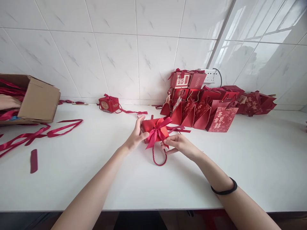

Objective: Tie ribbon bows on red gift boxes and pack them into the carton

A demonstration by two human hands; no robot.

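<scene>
A small red gift box lies on the white table in front of me. Across its top sits a crimson ribbon bow with two loops and hanging tails. A twisted red cord handle loops out from the box toward me. My left hand grips the box's left side, thumb near the bow and fingers behind. At the right, my right hand pinches the bow's right tail between thumb and fingers. The box's underside is hidden.
Red gift bags and boxes crowd the back right near a power strip. A small red box stands against the tiled wall. At left, another person's hand reaches into a cardboard box of ribbons; loose ribbons lie beside it.
</scene>
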